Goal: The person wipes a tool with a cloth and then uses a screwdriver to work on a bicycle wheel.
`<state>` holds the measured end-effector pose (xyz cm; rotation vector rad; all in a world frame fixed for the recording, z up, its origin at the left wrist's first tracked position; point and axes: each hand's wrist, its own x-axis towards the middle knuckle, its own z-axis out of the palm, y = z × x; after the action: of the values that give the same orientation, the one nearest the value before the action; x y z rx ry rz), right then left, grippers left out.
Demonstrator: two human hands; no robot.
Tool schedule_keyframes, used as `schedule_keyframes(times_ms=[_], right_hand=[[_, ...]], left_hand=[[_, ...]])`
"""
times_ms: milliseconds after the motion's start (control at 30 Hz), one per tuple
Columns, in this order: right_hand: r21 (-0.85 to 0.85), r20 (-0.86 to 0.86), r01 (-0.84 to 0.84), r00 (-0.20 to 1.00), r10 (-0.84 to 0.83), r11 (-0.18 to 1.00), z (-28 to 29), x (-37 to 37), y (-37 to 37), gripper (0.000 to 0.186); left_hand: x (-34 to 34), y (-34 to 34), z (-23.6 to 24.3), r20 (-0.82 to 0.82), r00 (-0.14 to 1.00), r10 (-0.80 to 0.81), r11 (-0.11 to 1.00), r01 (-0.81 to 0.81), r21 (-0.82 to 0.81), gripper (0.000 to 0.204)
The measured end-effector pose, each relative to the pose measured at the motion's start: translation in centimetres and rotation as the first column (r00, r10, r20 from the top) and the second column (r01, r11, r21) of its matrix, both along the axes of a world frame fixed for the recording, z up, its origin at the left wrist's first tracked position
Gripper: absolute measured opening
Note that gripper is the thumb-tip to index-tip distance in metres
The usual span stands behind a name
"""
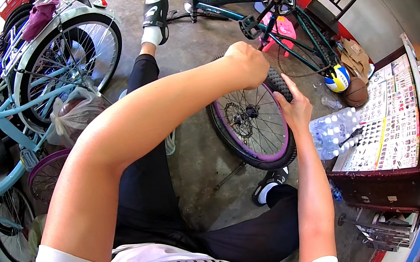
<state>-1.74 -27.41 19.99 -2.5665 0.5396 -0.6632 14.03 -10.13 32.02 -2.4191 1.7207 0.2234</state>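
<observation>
Purple-rimmed wheel point(254, 129) is gripped at the tyre by left hand point(247, 63) and right hand point(293, 108); tyre is judged partly seated.

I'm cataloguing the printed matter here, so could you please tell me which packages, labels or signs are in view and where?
Chart sheets: flat on the dark red cabinet at right, white with rows of small coloured pictures.
Bottle pack: on the floor beside the wheel, clear wrap, white caps.
Plastic bag: hanging by the light-blue bike at left, translucent, knotted.
</observation>
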Motion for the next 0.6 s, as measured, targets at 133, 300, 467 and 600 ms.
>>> schedule_keyframes(times_ms=[133, 300, 467, 600], right_hand=[[0.022, -0.038, 0.025, 0.999, -0.024, 0.999, 0.4, 0.0, 0.0, 0.060], [0.072, -0.002, 0.005, 1.000, -0.005, 0.997, 0.3, 0.0, 0.2, 0.060], [-0.039, 0.014, -0.001, 1.000, 0.002, 0.999, -0.3, 0.0, -0.9, 0.061], [0.043, -0.067, 0.017, 0.998, -0.014, 0.999, 1.2, -0.1, -0.3, 0.062]], left_hand=[[-0.6, -1.6, 0.8, 0.007, 1.000, -0.017, 0.998, 0.017, 0.064, 0.022], [-1.1, -2.4, 0.7, 0.031, 0.999, -0.035, 0.999, 0.034, 0.034, 0.020], [-2.5, 0.6, -4.3, -0.037, 0.999, 0.040, 0.965, -0.048, -0.259, 0.017], [-6.1, 3.1, -10.0, -0.235, 0.904, 0.357, 0.817, -0.424, -0.392, 0.019]])
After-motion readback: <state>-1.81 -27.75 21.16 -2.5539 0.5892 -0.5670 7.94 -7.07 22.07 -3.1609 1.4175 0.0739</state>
